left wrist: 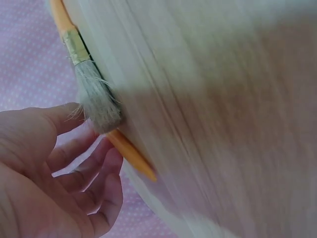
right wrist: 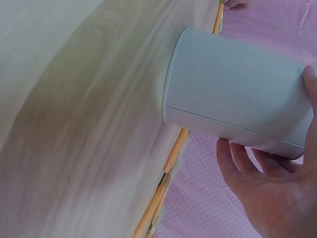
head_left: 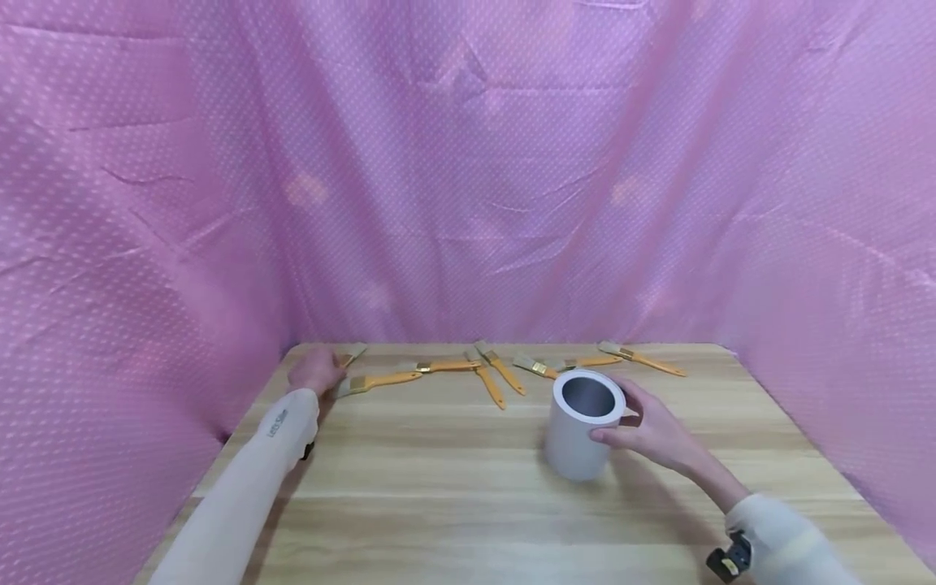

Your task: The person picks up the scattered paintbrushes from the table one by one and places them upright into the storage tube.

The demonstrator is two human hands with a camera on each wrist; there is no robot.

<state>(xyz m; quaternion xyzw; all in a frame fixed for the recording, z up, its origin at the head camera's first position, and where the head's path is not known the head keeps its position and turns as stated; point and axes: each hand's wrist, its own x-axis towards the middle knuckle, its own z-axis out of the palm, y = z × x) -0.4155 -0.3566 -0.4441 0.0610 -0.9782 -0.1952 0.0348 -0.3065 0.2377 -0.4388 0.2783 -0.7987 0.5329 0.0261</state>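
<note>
At the table's far left corner, my left hand (head_left: 316,370) pinches the orange handle (left wrist: 132,154) of a paintbrush (head_left: 354,354) lying there. Its pale bristles point away from the hand, and much of the handle is hidden in the head view. A second paintbrush (head_left: 383,379) lies beside that hand, bristles toward it; in the left wrist view these bristles (left wrist: 99,101) cover part of the thumb and the held handle. My right hand (head_left: 651,426) grips a grey-white cylindrical container (head_left: 578,443) near its rim, thumb on one side and fingers on the other. The container is upright, with its mouth up.
More orange-handled paintbrushes lie along the back of the wooden table (head_left: 453,504): one (head_left: 448,366) left of the middle, a crossing pair (head_left: 504,375) in the middle, and others (head_left: 647,360) behind and right of the container. Pink dotted cloth (head_left: 468,187) hangs around the table's back and sides.
</note>
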